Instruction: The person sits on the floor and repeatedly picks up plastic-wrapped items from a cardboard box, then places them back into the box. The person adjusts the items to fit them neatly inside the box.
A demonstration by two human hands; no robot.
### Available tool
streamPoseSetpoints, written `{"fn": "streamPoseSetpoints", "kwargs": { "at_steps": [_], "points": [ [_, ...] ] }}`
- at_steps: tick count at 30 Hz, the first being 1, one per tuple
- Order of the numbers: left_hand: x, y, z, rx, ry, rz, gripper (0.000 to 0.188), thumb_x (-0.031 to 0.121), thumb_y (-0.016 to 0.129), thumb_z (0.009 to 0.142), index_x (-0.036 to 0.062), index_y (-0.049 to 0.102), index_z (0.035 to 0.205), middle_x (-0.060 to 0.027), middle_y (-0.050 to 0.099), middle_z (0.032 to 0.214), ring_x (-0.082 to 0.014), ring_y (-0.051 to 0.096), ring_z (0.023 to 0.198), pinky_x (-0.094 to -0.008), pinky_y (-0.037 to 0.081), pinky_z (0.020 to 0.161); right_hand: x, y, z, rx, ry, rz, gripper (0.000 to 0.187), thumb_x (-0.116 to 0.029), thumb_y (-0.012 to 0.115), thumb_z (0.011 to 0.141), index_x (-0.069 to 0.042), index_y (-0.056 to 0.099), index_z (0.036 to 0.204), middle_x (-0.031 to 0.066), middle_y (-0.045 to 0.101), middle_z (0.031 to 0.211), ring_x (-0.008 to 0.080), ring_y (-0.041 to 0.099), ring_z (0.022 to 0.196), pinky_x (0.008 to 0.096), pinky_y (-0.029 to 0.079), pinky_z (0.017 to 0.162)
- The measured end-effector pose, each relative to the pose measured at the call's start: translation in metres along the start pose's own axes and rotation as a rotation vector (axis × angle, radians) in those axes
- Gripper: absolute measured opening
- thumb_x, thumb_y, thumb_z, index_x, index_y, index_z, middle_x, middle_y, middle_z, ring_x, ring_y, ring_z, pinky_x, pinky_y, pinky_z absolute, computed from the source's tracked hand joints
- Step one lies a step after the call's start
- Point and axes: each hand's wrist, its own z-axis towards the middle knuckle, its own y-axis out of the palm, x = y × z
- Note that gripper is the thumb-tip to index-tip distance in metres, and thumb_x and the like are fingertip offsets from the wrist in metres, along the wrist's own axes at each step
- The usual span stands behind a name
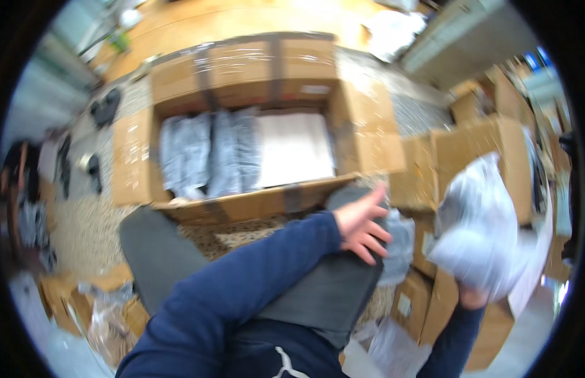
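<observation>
My left hand (363, 225) reaches across my lap, above my right thigh, with its fingers spread and nothing in them. Off to the right, my right hand (472, 296) is closed on the lower part of a clear plastic bag (478, 220) with pale contents, blurred by motion. The bag hides most of the fingers. In front of my knees stands an open cardboard box (242, 205). Inside it, grey-blue plastic-wrapped packages (185, 151) lie on the left and middle, beside a white flat stack (295, 150) on the right.
Several cardboard boxes (478, 154) are piled at my right. Another plastic-wrapped package (399, 242) lies beside my right leg. Lower left, a plastic bag (110, 327) sits by a carton (62, 299). Dark shoes (106, 107) rest on the speckled floor (85, 233).
</observation>
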Motion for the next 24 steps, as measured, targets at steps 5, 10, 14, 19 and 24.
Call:
{"fn": "streamPoseSetpoints", "kwargs": {
  "at_steps": [5, 10, 14, 19, 24],
  "points": [
    [0.011, -0.019, -0.034, -0.475, 0.642, -0.335, 0.074, 0.048, 0.067, 0.086, 0.0007, 0.047, 0.140, -0.0189, 0.058, 0.133, -0.0239, 0.059, 0.119, -0.0342, 0.044, 0.105, -0.149, 0.054, 0.041, -0.100, -0.758, -0.512, 0.037, -0.014, 0.055, 0.091, -0.023, 0.048, 0.126, 0.0175, 0.044, 0.144, 0.0420, 0.040, 0.136, 0.0656, 0.023, 0.113],
    [0.064, -0.074, -0.111, 0.318, 1.014, 0.419, 0.074, 0.035, 0.064, 0.085, -0.0093, 0.041, 0.139, -0.0196, 0.062, 0.125, -0.0296, 0.063, 0.108, -0.0380, 0.048, 0.097, -0.185, 0.116, 0.115, -0.265, -0.421, 0.357, 0.044, -0.021, 0.056, 0.095, -0.015, 0.046, 0.137, 0.0228, 0.034, 0.152, 0.0428, 0.037, 0.138, 0.0561, 0.035, 0.109],
    [0.081, -0.089, -0.100, 0.936, 1.041, 0.902, 0.078, 0.043, 0.060, 0.091, -0.0165, 0.040, 0.137, -0.0291, 0.063, 0.117, -0.0396, 0.062, 0.108, -0.0398, 0.048, 0.095, -0.126, 0.222, 0.203, -0.437, 0.154, 1.117, 0.056, -0.032, 0.063, 0.095, 0.003, 0.048, 0.136, 0.0174, 0.051, 0.140, 0.0299, 0.054, 0.122, 0.0412, 0.047, 0.100],
    [0.089, -0.195, -0.026, 0.948, 1.117, 0.882, 0.063, 0.035, 0.060, 0.093, -0.0109, 0.048, 0.134, -0.0280, 0.063, 0.114, -0.0408, 0.063, 0.102, -0.0405, 0.049, 0.092, -0.052, 0.341, 0.270, -0.472, 0.298, 0.759, 0.065, -0.036, 0.069, 0.091, 0.005, 0.047, 0.136, 0.0165, 0.055, 0.134, 0.0276, 0.058, 0.115, 0.0392, 0.048, 0.099],
    [0.061, -0.328, 0.001, 1.248, 0.562, 0.898, 0.023, 0.011, 0.057, 0.085, 0.0037, 0.074, 0.100, -0.0132, 0.067, 0.105, -0.0302, 0.062, 0.103, -0.0403, 0.047, 0.095, -0.057, 0.453, 0.263, -0.604, 0.624, 0.724, 0.087, -0.044, 0.079, 0.081, 0.007, 0.041, 0.140, 0.0189, 0.057, 0.131, 0.0260, 0.059, 0.114, 0.0370, 0.047, 0.100]
  ]
}}
